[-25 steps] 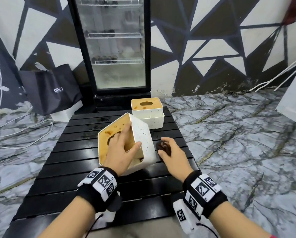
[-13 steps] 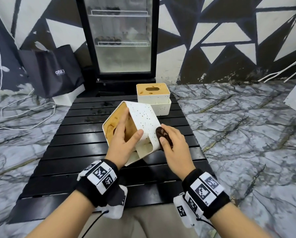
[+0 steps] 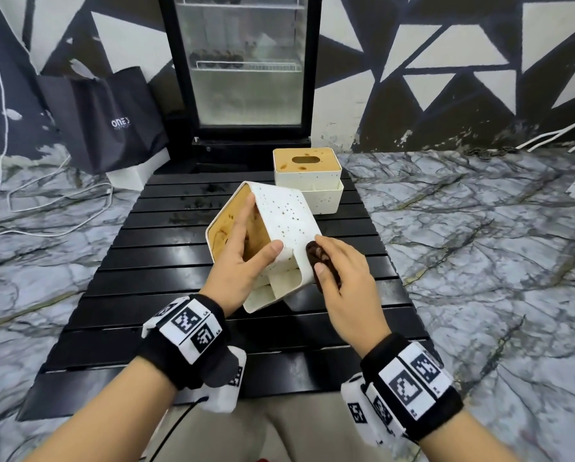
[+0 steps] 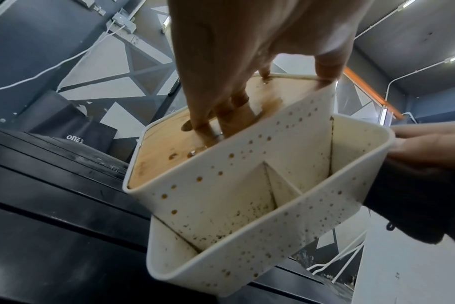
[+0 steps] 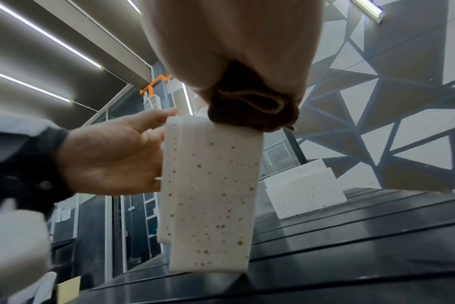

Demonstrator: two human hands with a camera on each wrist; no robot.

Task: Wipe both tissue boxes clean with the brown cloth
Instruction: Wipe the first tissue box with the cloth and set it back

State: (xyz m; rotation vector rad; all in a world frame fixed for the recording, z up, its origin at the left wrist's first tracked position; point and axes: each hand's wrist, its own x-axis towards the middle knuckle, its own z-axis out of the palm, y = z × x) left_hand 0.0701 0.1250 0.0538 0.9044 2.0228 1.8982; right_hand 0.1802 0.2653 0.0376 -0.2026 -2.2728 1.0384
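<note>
My left hand (image 3: 246,258) grips a white tissue box (image 3: 286,218) speckled with brown spots, tilted on one edge on the black slatted table (image 3: 166,261). Fingers lie across its stained wooden lid (image 4: 164,162), thumb on the white side. In the left wrist view its side compartments (image 4: 247,209) show, dirty with specks. My right hand (image 3: 339,261) holds the bunched brown cloth (image 3: 323,265) against the box's right edge; the right wrist view has that cloth (image 5: 252,109) pressed on the box's top corner (image 5: 213,185). A second tissue box (image 3: 308,178) stands upright behind, its lid stained.
A glass-door fridge (image 3: 242,61) stands behind the table. A black shopping bag (image 3: 102,118) and white cables (image 3: 46,208) lie on the marble floor at the left. The table's near slats (image 3: 212,355) lie bare in front of my wrists.
The left hand has tipped the box further up and toward me. The right hand has lifted the cloth from the table to the box's right edge.
</note>
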